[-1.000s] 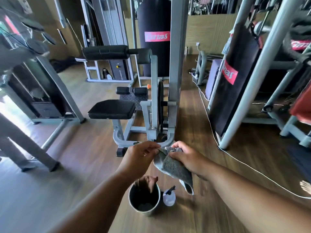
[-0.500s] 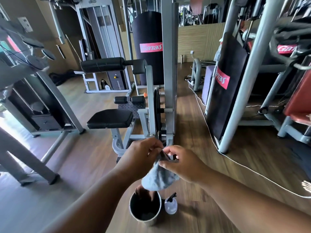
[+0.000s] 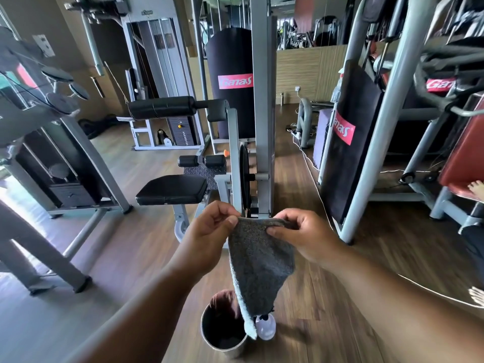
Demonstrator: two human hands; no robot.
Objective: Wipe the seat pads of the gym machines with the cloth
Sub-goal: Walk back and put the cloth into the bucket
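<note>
I am standing on a wooden gym floor point(image 3: 301, 179), looking down past my own forearms. At far left stands a grey machine frame point(image 3: 86, 158). Right of it, ahead of me and well apart from my hands, is the black seat pad point(image 3: 171, 188) of a grey machine, flat and level, with a long black roller pad point(image 3: 163, 107) above it and two short foot rollers point(image 3: 201, 161) just behind it. No cloth touches this seat.

My left hand point(image 3: 209, 231) pinches the upper left edge of a grey cloth point(image 3: 259, 260) between thumb and fingers. A second ago the cloth was bunched and folded between my hands; now it hangs opened out, its top edge drawn taut between them and its lower point drooping toward the floor. My right hand point(image 3: 306, 234) pinches the upper right edge in the same way.

Below the cloth, on the floor, stands a metal bucket point(image 3: 222, 334), and touching or just beside it a small clear spray bottle point(image 3: 265, 327); the cloth's tip hides where they meet.

Further right are a black padded weight-stack cover point(image 3: 351, 142) with a red label, a white cable point(image 3: 314, 179) trailing across the floor, and at far right a red seat pad point(image 3: 463, 158).

With the cloth now spread, I judge it ready for folding or wiping; the wiping itself has not begun.
</note>
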